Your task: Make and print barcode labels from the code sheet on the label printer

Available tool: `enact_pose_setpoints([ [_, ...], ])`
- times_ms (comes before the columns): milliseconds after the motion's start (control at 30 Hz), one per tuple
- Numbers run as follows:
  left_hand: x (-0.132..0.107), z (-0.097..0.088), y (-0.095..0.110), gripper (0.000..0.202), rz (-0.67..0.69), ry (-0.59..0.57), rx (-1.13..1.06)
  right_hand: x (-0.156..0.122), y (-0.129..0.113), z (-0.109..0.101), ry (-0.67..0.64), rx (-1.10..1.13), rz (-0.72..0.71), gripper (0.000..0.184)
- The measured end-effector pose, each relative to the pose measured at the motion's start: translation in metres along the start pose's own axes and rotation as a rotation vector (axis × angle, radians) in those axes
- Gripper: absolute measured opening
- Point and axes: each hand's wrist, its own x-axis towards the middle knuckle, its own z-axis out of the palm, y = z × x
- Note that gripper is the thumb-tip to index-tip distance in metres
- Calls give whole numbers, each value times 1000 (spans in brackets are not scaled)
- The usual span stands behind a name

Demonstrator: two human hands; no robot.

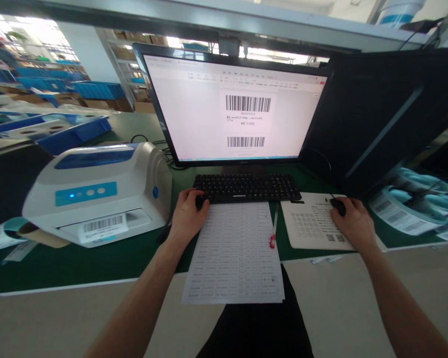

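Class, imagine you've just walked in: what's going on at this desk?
Someone is working at a computer. Their right hand is on a black mouse; their left hand grips a dark object, unclear what, by the keyboard. The monitor shows two barcodes. A barcode label sticks out of the printer, and printed sheets lie before the keyboard.

The green table [108, 268] bears a keyboard [246, 188]. Left of it stands a label printer [134, 174]; right, a mouse pad [313, 223].
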Motion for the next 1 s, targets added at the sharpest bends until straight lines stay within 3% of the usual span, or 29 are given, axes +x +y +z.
enact_pose_setpoints([
  [1000, 1, 0, 1, 26, -29, -4, -6, 0, -1, 1, 28, -5, -20, 48],
])
